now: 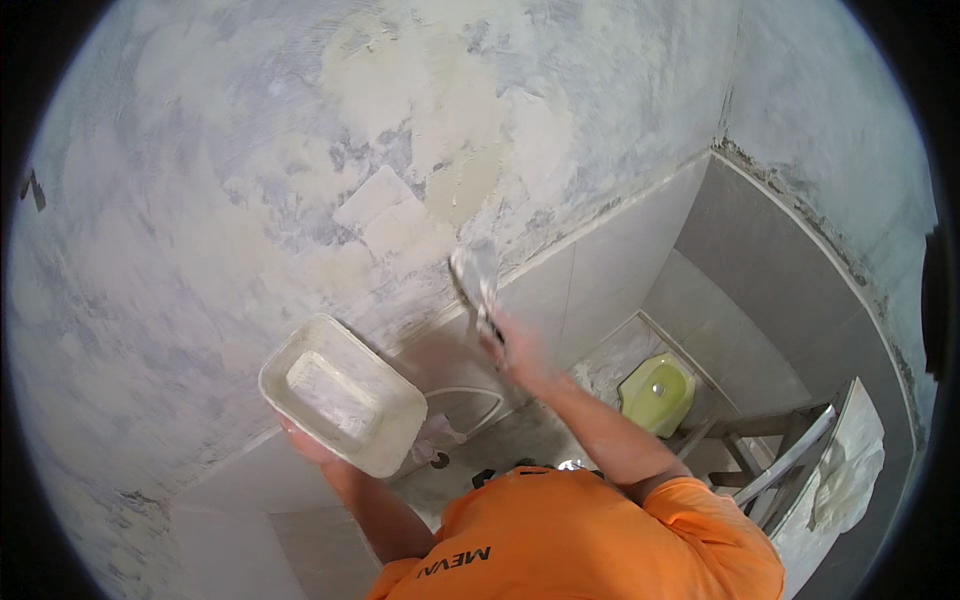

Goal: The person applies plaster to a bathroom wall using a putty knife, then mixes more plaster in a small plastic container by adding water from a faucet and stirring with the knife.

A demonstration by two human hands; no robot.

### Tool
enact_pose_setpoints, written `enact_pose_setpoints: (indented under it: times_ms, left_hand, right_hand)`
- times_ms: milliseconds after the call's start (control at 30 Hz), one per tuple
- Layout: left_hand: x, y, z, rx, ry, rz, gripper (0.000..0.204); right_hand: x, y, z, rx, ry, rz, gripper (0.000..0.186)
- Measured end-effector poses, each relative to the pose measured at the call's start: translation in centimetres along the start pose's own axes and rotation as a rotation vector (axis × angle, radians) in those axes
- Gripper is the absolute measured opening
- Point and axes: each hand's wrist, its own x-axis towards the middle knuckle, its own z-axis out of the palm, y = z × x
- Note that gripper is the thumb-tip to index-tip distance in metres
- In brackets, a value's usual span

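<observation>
My left hand (308, 446) grips the near side of a white rectangular plastic tub (398, 448), its fingers partly hidden beneath. The tub is tilted, with whitish paste smeared over its inside. In my right hand (513, 350) is a putty knife (475, 275), slightly blurred, its wide blade coated with white filler. The blade is at the lower part of the patchy plastered wall (230, 220), just above the tile edge; whether it touches the wall I cannot tell. Up and left of the blade, smooth pale filler patches (400, 220) show on the wall.
Grey tiles (615, 285) cover the lower wall, with a ledge along their top. A yellow-green squat toilet pan (650, 395) lies in the floor. At right stands a wooden stool (740, 455) beside a board with crumpled plastic sheet (848, 480). A white hose (485, 393) hangs low.
</observation>
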Motion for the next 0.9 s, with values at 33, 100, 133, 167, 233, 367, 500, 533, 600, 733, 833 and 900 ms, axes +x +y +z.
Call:
enact_pose_setpoints:
  times_ms: [33, 100, 133, 167, 233, 367, 500, 533, 600, 733, 833, 900]
  left_hand:
    - [-0.2, -0.2, -0.5, 0.015, -0.081, 0.054, 0.057]
    - [-0.6, -0.4, 0.3, 0.015, -0.053, 0.007, 0.058]
    - [-1.0, -0.1, 0.7, 0.012, -0.019, -0.020, 0.060]
    - [-1.3, 0.2, 1.2, 0.020, -0.016, -0.028, 0.060]
    - [-1.5, 0.5, 2.3, -0.205, -0.020, -0.161, 0.061]
    - [-1.3, -0.4, -0.3, 0.018, -0.087, 0.064, 0.059]
    - [-1.2, 0.0, -0.1, 0.085, 0.090, 0.001, 0.058]
    - [-1.1, 0.0, 0.7, 0.165, 0.114, -0.013, 0.061]
    - [-1.2, 0.9, 2.8, 0.041, 0.085, -0.025, 0.061]
    - [-1.0, 0.5, 3.5, 0.042, 0.084, -0.100, 0.056]
    - [-1.3, 0.7, 4.4, -0.024, 0.261, -0.199, 0.065]
    - [-1.5, 1.5, 6.2, -0.055, 0.291, -0.220, 0.063]
  right_hand:
    - [2.4, -1.3, -1.4, -0.021, 0.099, -0.037, 0.059]
    - [7.5, -4.8, -5.2, 0.017, 0.262, -0.103, 0.059]
    - [9.7, -6.3, -6.3, 0.089, 0.326, -0.141, 0.059]
    - [11.0, -6.9, -6.4, 0.091, 0.325, -0.129, 0.059]
    - [12.8, -7.9, -6.1, 0.039, 0.251, 0.021, 0.059]
    - [7.1, -1.8, 1.7, -0.024, 0.158, -0.071, 0.051]
    - [-2.1, -0.3, 4.0, 0.076, -0.183, 0.117, 0.046]
    - [-3.3, 0.4, 3.9, 0.076, -0.187, 0.090, 0.046]
    - [-3.2, -0.5, 1.7, 0.057, -0.221, 0.077, 0.047]
    - [1.4, -2.8, -2.8, 0.009, -0.059, -0.047, 0.053]
    - [6.8, -6.7, -5.7, 0.064, 0.094, -0.126, 0.055]
    - [9.7, -8.4, -6.5, 0.079, 0.158, -0.171, 0.056]
